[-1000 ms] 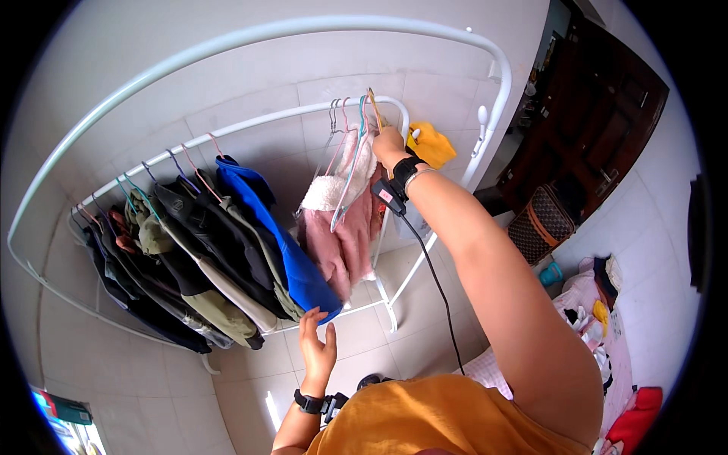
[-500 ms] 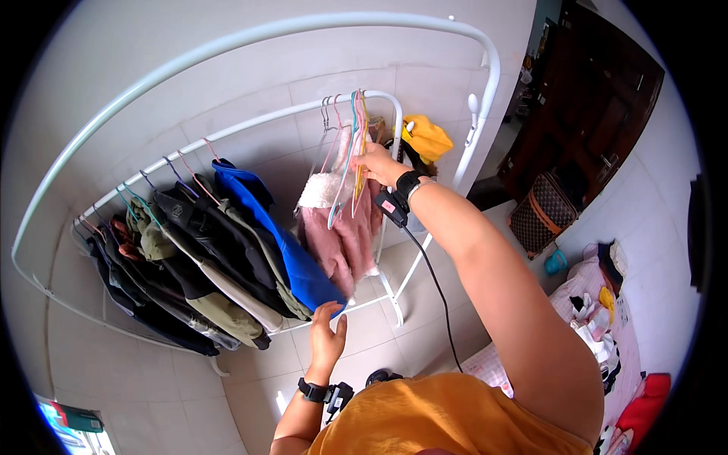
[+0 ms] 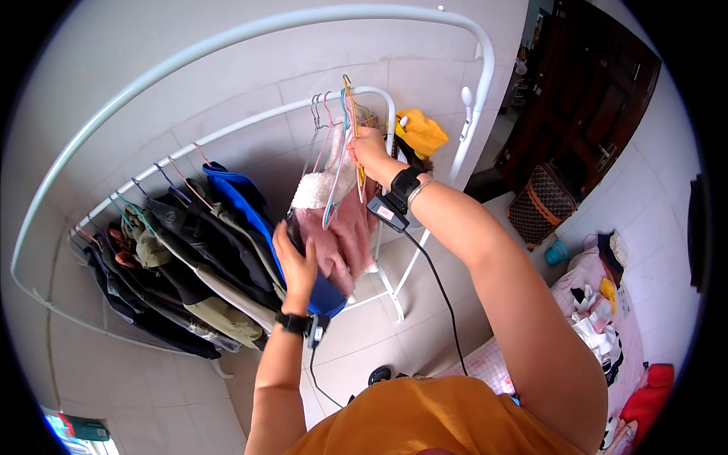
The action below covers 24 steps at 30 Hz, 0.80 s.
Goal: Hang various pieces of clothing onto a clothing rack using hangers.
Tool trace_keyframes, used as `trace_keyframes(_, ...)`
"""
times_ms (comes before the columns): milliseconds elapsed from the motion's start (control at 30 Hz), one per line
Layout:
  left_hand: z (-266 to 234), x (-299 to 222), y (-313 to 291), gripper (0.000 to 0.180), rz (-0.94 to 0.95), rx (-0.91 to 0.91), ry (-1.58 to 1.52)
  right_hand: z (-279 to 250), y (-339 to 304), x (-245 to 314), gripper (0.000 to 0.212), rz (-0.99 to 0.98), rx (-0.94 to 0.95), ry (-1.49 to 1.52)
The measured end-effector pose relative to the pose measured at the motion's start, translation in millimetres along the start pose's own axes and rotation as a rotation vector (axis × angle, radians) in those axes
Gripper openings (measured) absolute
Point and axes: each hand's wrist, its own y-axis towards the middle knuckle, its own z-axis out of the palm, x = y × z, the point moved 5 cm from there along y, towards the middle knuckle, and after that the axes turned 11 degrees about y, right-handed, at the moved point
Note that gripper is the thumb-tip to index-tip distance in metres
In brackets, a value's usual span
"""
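Garment rack (image 3: 487,64): white, smooth round tubing, bent at the corners; inner rail (image 3: 258,121) carrying hangers and clothes.

Yellow hanger (image 3: 353,106): slender, with a curved hook; near the rail's right end, the hook's top standing above the tube. Whether the hook touches the rail cannot be told.

Teal hanger (image 3: 328,205): thin, smooth, just left of the yellow one.

Pink garment (image 3: 334,243): soft, plush-looking, in loose vertical folds; white fleecy section (image 3: 313,189), curly-napped, at its upper left.

Blue garment (image 3: 236,191): plain-surfaced, long, left of the pink one. Dark jackets and olive pieces fill the rail toward its left end.

Right hand (image 3: 369,154): arm extended forward and up from the lower right, wrist in a black strap (image 3: 404,188); grip closed around the yellow hanger below its hook, fingers toward the rail.

Left hand (image 3: 297,265): forearm rising from the lower edge, fingers pointing up, thumb apart; grip loose and unclosed, in front of the blue garment, contact unclear. The yellow hanger lies above and to the right of it.
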Motion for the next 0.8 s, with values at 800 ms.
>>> trace_keyframes(800, 69, -42, 12, 0.086, -0.05, 0.179, 0.035, -33, -16, -57, 0.023, -0.008, 0.049, -0.252)
